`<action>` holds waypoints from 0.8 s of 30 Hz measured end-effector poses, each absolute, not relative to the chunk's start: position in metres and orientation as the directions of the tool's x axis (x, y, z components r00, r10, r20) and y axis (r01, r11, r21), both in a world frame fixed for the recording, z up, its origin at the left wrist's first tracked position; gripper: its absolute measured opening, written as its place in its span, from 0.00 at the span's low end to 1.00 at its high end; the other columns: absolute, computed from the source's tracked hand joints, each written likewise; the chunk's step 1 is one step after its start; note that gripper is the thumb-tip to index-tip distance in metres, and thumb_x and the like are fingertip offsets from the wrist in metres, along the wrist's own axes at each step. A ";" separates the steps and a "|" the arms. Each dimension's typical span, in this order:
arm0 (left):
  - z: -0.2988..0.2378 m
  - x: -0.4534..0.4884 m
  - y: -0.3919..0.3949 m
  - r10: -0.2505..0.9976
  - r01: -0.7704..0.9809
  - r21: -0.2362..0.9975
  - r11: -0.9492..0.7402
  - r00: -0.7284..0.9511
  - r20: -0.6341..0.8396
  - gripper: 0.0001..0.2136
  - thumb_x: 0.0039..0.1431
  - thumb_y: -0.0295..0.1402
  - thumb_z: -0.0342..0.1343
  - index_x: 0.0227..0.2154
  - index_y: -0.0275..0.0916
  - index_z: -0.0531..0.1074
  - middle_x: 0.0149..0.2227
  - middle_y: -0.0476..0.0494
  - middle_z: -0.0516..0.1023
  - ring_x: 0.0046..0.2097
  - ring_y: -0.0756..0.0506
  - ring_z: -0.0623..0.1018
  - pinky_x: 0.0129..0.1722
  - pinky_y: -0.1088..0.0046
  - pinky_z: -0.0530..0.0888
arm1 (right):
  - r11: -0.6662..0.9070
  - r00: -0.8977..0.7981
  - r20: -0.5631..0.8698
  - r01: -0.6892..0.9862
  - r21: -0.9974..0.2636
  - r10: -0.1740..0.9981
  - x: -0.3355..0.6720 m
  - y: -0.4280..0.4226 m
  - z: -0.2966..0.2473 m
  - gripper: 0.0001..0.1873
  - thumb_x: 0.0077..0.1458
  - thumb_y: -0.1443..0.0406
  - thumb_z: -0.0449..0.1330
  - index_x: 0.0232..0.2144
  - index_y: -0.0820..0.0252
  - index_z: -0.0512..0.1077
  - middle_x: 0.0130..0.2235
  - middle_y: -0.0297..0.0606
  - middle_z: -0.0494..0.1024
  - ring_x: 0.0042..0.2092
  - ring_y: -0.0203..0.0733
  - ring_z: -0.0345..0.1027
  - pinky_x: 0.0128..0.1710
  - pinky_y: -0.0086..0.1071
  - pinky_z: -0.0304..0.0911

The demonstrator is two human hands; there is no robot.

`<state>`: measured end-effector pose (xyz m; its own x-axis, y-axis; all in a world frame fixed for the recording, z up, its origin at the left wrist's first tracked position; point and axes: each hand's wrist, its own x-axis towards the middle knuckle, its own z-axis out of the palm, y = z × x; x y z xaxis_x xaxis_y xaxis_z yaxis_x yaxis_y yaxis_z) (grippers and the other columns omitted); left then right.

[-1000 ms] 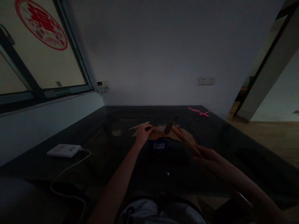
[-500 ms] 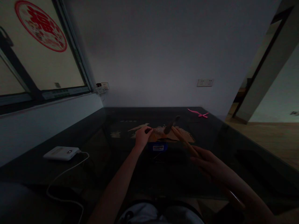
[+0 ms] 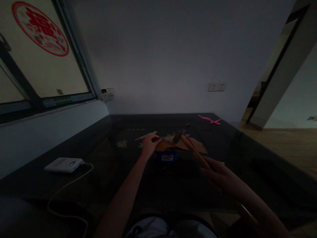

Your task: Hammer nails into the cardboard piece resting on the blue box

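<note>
My right hand (image 3: 218,170) is wrapped round the wooden handle of a hammer (image 3: 195,152). Its dark head is low over a brown, rough-looking sheet (image 3: 198,146), perhaps cardboard; in the dim light I cannot tell whether they touch. At the sheet's left end my left hand (image 3: 150,145) is closed in a pinch, thumb and forefinger together, and what lies between the fingertips is too small and dark to make out. Just in front of the sheet, a blue item with a white label (image 3: 167,158) shows on the table.
The dark glossy table (image 3: 99,142) reaches back to the wall. A white power bank (image 3: 64,165) with a white cable (image 3: 69,181) lies at the left. At the back right is a pink ribbon (image 3: 214,122). A flat dark object (image 3: 274,178) lies on the right.
The hammer's head has shifted slightly left and a little lower over the brown sheet. My left hand keeps its pinch, moved slightly left in view.
</note>
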<state>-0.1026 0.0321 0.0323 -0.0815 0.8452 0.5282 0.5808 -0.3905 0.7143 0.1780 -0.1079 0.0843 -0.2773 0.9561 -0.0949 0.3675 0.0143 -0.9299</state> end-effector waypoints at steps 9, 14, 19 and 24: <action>0.038 -0.102 0.027 0.847 0.631 0.673 -0.386 -0.046 0.529 0.05 0.47 0.30 0.59 0.29 0.37 0.74 0.29 0.46 0.77 0.32 0.48 0.75 0.35 0.72 0.70 | 0.017 -0.303 -0.093 0.342 -0.940 0.949 0.181 -0.106 0.071 0.31 0.50 0.56 0.56 0.55 0.59 0.59 0.25 0.30 0.67 0.18 0.29 0.55 0.14 0.24 0.53; 0.033 -0.102 0.030 0.835 0.633 0.652 -0.418 -0.014 0.549 0.04 0.46 0.29 0.59 0.28 0.36 0.74 0.29 0.46 0.77 0.32 0.48 0.75 0.34 0.73 0.70 | 0.009 -0.278 -0.091 0.340 -0.940 0.956 0.181 -0.108 0.070 0.29 0.49 0.58 0.57 0.54 0.60 0.61 0.27 0.33 0.70 0.20 0.31 0.59 0.16 0.24 0.56; 0.028 -0.103 0.033 0.834 0.642 0.638 -0.425 0.005 0.551 0.04 0.46 0.28 0.59 0.28 0.36 0.74 0.29 0.46 0.77 0.32 0.48 0.75 0.35 0.72 0.70 | 0.055 -0.302 -0.035 0.284 -0.957 0.953 0.182 -0.108 0.071 0.27 0.50 0.59 0.57 0.52 0.60 0.65 0.36 0.39 0.74 0.35 0.41 0.69 0.29 0.29 0.66; 0.030 -0.102 0.031 0.828 0.671 0.609 -0.423 0.013 0.561 0.04 0.47 0.29 0.59 0.29 0.37 0.74 0.30 0.46 0.77 0.32 0.48 0.75 0.35 0.72 0.70 | 0.097 -0.280 0.006 0.310 -0.946 0.960 0.182 -0.108 0.070 0.27 0.49 0.58 0.58 0.52 0.60 0.66 0.43 0.41 0.74 0.41 0.45 0.69 0.36 0.31 0.67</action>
